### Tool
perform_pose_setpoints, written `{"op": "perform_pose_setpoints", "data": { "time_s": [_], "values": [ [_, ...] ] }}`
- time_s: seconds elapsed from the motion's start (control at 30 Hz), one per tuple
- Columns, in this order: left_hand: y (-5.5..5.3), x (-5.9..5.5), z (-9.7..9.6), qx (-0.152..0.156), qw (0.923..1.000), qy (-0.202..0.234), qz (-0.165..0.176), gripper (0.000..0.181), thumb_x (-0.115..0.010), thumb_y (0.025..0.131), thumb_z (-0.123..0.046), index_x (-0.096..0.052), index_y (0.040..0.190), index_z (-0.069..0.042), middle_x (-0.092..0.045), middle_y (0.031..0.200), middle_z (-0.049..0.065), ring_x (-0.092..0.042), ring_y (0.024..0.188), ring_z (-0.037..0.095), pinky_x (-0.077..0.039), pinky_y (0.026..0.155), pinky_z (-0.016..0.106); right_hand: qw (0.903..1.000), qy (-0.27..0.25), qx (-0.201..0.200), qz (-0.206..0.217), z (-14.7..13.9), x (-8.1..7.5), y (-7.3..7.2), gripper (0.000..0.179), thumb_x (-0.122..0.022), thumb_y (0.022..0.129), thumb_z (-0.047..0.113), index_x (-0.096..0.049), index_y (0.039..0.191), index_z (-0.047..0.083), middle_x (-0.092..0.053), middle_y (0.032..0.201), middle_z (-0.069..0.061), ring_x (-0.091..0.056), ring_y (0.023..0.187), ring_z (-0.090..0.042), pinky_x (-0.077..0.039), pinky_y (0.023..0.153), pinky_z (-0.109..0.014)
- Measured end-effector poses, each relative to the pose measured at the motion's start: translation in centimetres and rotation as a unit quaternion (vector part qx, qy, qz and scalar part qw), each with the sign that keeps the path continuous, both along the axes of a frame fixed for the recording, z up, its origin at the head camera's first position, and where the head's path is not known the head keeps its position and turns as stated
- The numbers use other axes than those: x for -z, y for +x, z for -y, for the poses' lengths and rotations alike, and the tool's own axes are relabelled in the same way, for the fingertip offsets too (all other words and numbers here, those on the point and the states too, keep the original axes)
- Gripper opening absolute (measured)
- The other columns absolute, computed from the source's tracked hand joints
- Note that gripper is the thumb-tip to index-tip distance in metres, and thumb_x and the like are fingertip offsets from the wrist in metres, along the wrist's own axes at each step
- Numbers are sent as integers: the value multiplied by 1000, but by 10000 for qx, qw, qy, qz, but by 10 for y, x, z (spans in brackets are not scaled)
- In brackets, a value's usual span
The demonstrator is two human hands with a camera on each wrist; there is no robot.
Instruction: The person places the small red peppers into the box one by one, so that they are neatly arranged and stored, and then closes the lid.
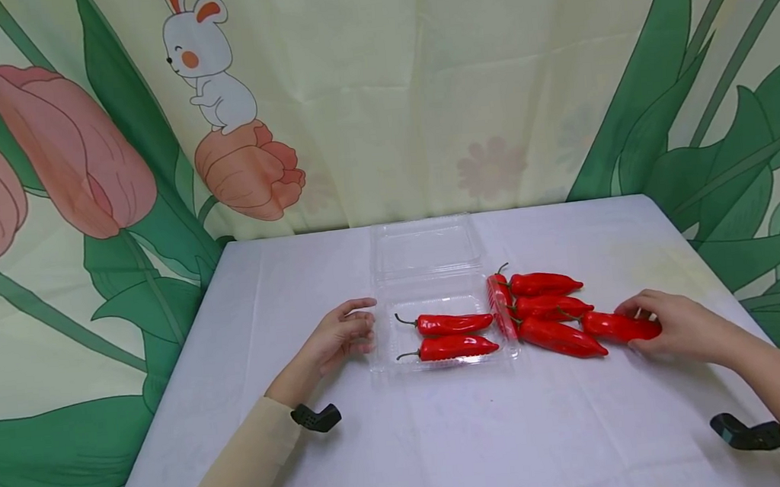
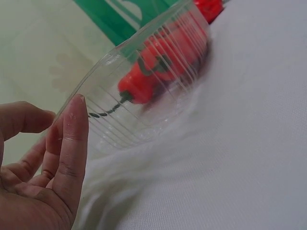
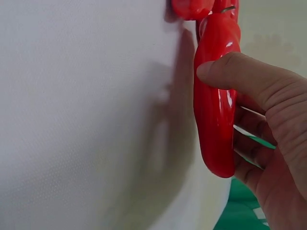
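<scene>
My right hand (image 1: 674, 324) grips a red chili pepper (image 1: 619, 325), its thumb lying across the pepper in the right wrist view. Several more red peppers (image 1: 559, 337) lie just left of it. A clear plastic box (image 1: 385, 335) stands open at the middle of the table. Two peppers (image 1: 454, 322) lie side by side inside it, green stems pointing left. One more red pepper (image 1: 501, 303) lies upright in the picture at the box's right side. At the box's left edge is my left hand (image 1: 342, 335); its fingertips pinch the rim in the left wrist view.
The box's clear lid (image 1: 425, 247) lies folded back toward the far table edge. A white cloth covers the table (image 1: 447, 445). Behind it hangs a curtain (image 1: 385, 98) printed with tulips and a rabbit.
</scene>
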State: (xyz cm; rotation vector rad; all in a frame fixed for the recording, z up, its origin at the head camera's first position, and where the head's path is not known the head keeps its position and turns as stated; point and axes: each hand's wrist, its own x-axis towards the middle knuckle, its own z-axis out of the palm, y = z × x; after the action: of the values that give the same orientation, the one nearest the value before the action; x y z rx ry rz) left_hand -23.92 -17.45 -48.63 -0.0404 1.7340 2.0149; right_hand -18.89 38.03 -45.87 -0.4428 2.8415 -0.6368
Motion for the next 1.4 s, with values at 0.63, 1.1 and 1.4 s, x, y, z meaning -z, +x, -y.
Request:
{"op": "perform_pose_setpoints", "data": {
  "time_s": [0.63, 1.1, 1.4],
  "values": [
    [-1, 0, 0, -33, 10000, 10, 10, 53, -59, 97, 3, -44, 148, -2, -62, 94, -2, -64, 75, 12, -61, 64, 26, 9996, 81, -121, -224, 11, -16, -6, 62, -96, 67, 23, -68, 118, 2, -66, 107, -9, -61, 96, -25, -61, 66, -29],
    [0, -1, -1, -75, 9999, 30, 80, 53, -58, 97, 3, -45, 148, -2, -62, 94, -2, -64, 75, 12, -61, 64, 25, 9993, 80, -227, -286, 23, -27, -10, 62, -96, 66, 17, -68, 118, 0, -66, 107, -12, -62, 95, -26, -63, 67, -35],
    [-1, -1, -1, -33, 9999, 65, 73, 53, -59, 97, 3, -44, 148, -1, -62, 93, -1, -64, 75, 12, -61, 63, 25, 9993, 68, -268, -258, 31, -31, -12, 64, -97, 64, 18, -68, 118, 1, -66, 107, -12, -62, 95, -25, -63, 67, -35]
  ]
}}
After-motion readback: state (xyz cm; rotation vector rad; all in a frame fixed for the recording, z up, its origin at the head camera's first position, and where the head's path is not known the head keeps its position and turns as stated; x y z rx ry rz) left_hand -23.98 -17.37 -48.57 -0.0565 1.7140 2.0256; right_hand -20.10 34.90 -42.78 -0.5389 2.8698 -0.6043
